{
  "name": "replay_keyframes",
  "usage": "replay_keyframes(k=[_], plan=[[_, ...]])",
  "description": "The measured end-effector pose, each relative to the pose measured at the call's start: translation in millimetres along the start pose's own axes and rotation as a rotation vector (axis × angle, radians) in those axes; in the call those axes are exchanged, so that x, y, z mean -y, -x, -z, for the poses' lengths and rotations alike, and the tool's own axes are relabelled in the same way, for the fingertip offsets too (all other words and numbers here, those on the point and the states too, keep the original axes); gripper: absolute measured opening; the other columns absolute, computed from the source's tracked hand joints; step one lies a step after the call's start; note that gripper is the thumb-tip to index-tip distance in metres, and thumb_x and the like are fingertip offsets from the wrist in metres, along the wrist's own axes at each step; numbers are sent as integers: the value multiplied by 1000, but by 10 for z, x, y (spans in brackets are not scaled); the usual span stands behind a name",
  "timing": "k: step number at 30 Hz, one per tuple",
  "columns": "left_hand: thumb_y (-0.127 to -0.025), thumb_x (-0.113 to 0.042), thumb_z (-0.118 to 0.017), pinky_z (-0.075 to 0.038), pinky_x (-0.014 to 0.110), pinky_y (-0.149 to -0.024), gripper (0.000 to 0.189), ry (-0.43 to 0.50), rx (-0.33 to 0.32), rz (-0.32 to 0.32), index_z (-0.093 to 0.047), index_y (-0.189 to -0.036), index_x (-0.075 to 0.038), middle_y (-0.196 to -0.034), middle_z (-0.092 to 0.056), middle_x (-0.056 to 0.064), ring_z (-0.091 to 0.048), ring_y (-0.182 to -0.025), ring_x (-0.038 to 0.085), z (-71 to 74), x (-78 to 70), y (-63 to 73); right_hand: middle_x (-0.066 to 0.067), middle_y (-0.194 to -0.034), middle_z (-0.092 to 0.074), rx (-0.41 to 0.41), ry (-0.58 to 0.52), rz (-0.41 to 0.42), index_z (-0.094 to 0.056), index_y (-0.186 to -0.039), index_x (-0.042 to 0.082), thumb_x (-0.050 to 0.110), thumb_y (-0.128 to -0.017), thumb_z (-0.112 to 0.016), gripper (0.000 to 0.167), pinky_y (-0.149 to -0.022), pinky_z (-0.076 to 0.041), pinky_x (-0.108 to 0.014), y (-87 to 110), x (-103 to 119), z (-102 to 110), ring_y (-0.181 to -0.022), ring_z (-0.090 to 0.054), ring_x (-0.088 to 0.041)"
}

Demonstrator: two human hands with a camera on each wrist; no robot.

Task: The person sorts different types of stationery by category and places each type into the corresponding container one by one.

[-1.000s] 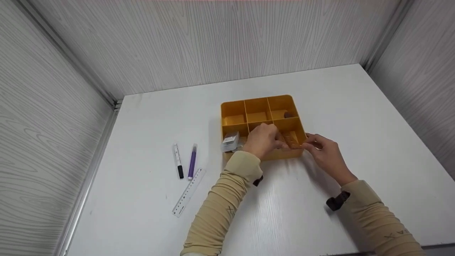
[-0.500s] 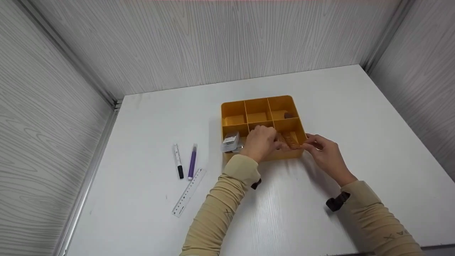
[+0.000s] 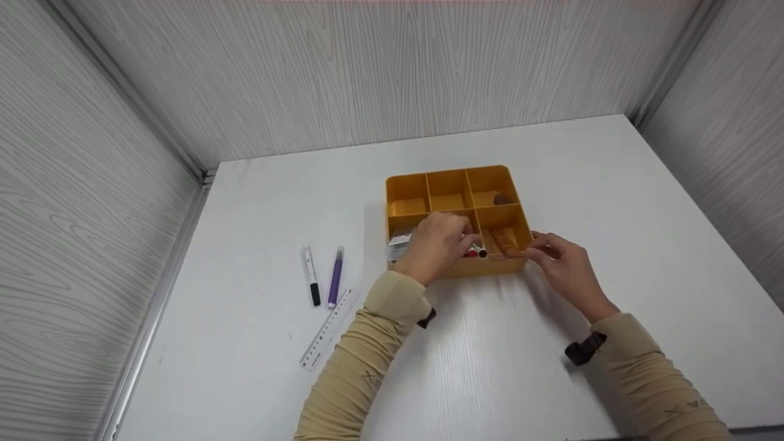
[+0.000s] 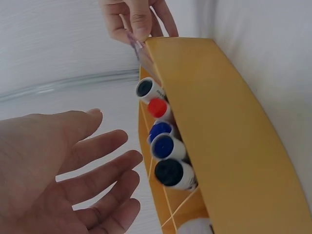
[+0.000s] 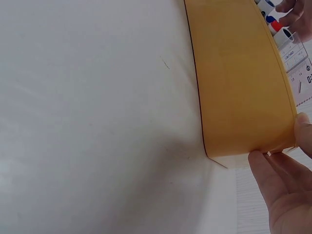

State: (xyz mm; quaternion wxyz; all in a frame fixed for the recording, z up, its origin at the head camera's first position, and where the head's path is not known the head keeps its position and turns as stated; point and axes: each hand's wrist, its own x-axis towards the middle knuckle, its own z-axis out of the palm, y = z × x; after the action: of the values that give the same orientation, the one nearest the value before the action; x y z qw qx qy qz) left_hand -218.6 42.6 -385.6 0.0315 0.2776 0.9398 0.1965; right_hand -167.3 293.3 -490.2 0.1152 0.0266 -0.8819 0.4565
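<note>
A yellow six-compartment organizer box (image 3: pixel 453 267) stands on the table. My left hand (image 3: pixel 433 242) is over its front middle compartment; in the left wrist view that hand (image 4: pixel 73 165) has its fingers loosely extended, holding nothing. Beside the fingertips, several whiteboard markers with black, red and blue ends, such as the red-ended marker (image 4: pixel 158 108), lean on the front wall. My right hand (image 3: pixel 566 269) grips the front right corner of the box, its thumb at the rim and fingers (image 5: pixel 268 180) outside. A clear ruler (image 5: pixel 297 68) rests in the front right compartment.
To the left lie a white marker with a black cap (image 3: pixel 311 275), a purple marker (image 3: pixel 335 278) and a clear ruler (image 3: pixel 329 331). A small clear case (image 3: pixel 399 242) sits in the front left compartment. A dark brown object (image 3: pixel 501 199) lies in the back right one.
My left hand has moved left, away from the front right compartment, and the marker ends now show beside its fingers. The right hand keeps its place at the box corner.
</note>
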Motion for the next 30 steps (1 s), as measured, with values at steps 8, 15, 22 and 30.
replay_keyframes(k=[8, 15, 22, 30], plan=[[-99, -29, -61, -55, 24, -78, 23, 49, -60, 39, -74, -108, -12, -100, -73, 1, -63, -84, 13, 170, 138, 173, -20, -131, -64, -4, -14, 0, -66, -101, 5, 30, -93, -67, 26, -85, -46, -4, 2, -16, 2, -120, -63, -35], [-99, -21, -61, -55, 28, -80, 19, 122, -126, 60, -73, -108, -10, -101, -74, 3, -64, -89, 16, 339, 358, 326, -20, -132, -63, -1, -14, 10, -67, -102, 5, 28, -93, -67, 25, -85, -44, -1, 10, 9, -1, -121, -62, -35], [-99, -21, -60, -53, 32, -93, 20, 150, -201, 139, -72, -111, -10, -110, -72, 3, -63, -104, 19, 495, 600, 490, -20, -131, -64, -5, -23, 11, -66, -101, 4, 26, -92, -69, 24, -85, -44, -1, 7, 15, 1, -121, -61, -36], [-100, -22, -57, -53, 35, -92, 23, 154, -231, 287, -69, -117, -12, -114, -69, 6, -62, -108, 25, 581, 891, 650, -21, -131, -63, 8, -17, 5, -65, -101, 4, 27, -92, -68, 24, -83, -44, -1, 1, 22, 5, -120, -62, -37]])
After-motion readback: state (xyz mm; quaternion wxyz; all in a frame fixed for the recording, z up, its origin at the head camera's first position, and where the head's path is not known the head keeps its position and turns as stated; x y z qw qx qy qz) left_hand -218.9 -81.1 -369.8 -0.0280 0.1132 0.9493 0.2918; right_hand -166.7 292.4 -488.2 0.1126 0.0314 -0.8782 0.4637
